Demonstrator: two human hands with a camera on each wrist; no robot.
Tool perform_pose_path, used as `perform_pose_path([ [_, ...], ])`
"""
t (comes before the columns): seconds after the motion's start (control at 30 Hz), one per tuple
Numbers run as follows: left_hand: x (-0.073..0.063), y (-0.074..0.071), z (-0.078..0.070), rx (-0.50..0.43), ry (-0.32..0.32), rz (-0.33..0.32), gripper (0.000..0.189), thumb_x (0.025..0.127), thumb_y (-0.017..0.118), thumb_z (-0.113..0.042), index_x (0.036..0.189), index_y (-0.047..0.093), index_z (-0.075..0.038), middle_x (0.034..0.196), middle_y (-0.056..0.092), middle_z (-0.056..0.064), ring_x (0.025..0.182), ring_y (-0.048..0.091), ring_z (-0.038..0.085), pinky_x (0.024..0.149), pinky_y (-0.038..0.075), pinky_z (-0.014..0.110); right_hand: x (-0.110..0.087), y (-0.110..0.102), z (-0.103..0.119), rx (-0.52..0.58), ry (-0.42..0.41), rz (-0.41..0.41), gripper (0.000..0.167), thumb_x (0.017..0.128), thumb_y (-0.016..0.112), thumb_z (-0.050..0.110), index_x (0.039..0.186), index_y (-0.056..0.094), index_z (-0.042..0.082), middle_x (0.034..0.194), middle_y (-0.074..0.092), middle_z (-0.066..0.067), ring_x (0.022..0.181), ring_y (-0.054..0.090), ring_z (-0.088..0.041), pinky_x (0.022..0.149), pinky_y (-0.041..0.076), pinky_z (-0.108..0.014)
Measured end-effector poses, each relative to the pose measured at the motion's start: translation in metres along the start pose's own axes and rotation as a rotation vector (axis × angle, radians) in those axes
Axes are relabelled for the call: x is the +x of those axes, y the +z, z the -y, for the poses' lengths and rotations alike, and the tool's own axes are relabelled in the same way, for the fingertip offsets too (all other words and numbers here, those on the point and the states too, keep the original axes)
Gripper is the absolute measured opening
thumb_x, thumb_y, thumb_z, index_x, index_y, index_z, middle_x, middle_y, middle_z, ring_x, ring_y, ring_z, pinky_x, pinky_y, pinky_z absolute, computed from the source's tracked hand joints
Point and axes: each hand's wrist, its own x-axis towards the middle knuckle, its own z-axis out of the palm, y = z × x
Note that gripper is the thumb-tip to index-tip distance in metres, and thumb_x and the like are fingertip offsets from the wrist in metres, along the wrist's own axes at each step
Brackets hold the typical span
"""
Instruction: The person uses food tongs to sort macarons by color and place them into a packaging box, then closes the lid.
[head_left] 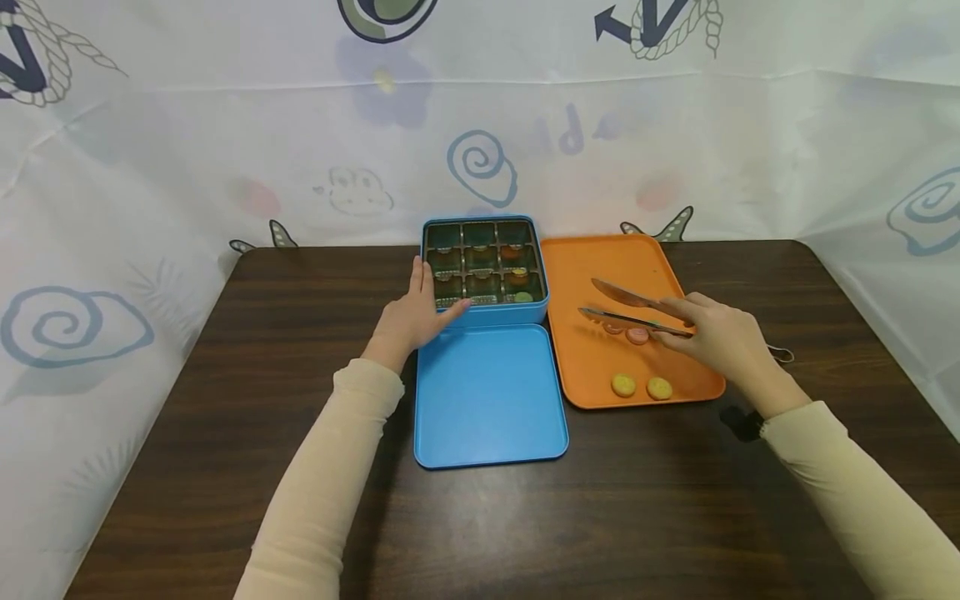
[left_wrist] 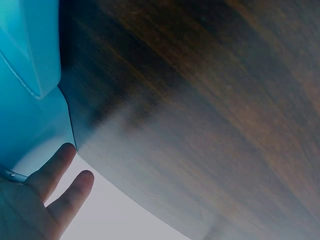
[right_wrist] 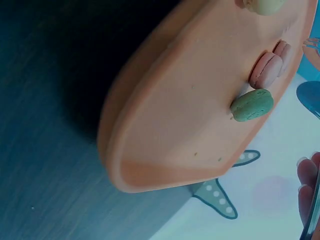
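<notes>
My right hand (head_left: 716, 337) grips metal serving tongs (head_left: 626, 293) over an orange tray (head_left: 600, 367). The tongs' arms are spread, nothing between their tips; one end is spoon-shaped, the other a fork (right_wrist: 312, 44). Below them on the tray lie a pink macaron (head_left: 637, 335) with another beside it, and a green macaron (right_wrist: 252, 105). Two yellow macarons (head_left: 622, 385) sit near the tray's front edge. My left hand (head_left: 411, 321), fingers extended and thumb spread, rests at the front left corner of a blue box (head_left: 487, 314) with a clear divided insert.
A flat blue lid (head_left: 491, 396) lies directly in front of the box. Macarons show in the box's right-hand compartments, including a green one (head_left: 522, 297) at the front. Everything stands on a dark wooden table (head_left: 300, 333), with a printed white cloth (head_left: 225, 150) hanging behind.
</notes>
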Motion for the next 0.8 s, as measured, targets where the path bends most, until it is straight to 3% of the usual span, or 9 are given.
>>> perform_pose_path([
  [0.53,0.0,-0.0015,-0.0013,-0.008,-0.011,0.013,0.101,0.09,0.027,-0.075,0.152,-0.014,-0.006,0.159,-0.023,0.008,0.051,0.054,0.022,0.042,0.035,0.027,-0.0051,0.0054,-0.0062,0.025,0.068,0.16,0.042,0.085,0.069,0.028,0.121,0.064,0.005,0.084,0.06,-0.009,0.053,0.05,-0.013,0.041,0.033,-0.026],
  [0.8,-0.0021,-0.0039,-0.0026,-0.006,-0.012,0.021,0.102,0.09,0.028,-0.075,0.152,-0.015,-0.006,0.159,-0.023,0.008,0.051,0.055,0.022,0.042,0.035,0.027,-0.0058,0.0067,-0.0091,0.041,0.049,0.145,0.037,0.085,0.07,0.023,0.116,0.067,0.004,0.092,0.064,-0.013,0.051,0.043,-0.014,0.042,0.032,-0.027],
])
